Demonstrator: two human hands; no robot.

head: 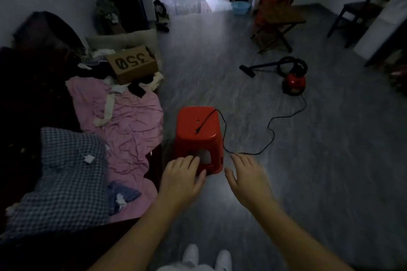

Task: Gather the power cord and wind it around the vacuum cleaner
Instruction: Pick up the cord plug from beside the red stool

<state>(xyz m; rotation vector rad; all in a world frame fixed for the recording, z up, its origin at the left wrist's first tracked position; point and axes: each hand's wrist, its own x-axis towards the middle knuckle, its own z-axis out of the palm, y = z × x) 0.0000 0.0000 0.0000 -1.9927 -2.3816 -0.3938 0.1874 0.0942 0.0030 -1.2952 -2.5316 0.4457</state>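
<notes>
- My left hand [182, 174] was spread open with loosely straight fingers and held nothing. It hung in front of the near lower edge of the red stool [198, 145], and I could not tell whether it touched the plastic.
- My right hand [246, 174] was just as open and empty, palm down, a little to the right of the stool's near corner.
- The plug [197, 131] of the power cord [273, 121] lay on the stool's seat, near its middle. I judged it sat there to stay off the floor and within easy reach.
- From the plug the cord crossed the seat's far right edge and dropped down the stool's right side. It then trailed away over the floor [330, 160] in loose bends to the right and beyond.
- The vacuum cleaner [294, 83] stood well beyond the stool, off to its right, with the cord's far end at its base. Its hose [293, 65] curled over the top, and the nozzle [247, 71] rested on the floor.
- None of the cord was wound on the machine yet, so gathering had not begun. I judged both hands were out because the plug was the natural end to start from.
- The slack beside the stool might catch on its leg if dragged, so lifting the plug first seemed wise.
- Left of the stool lay a pink sheet [132, 121] and a checked shirt [72, 171], with a cardboard box [133, 64] farther back.
</notes>
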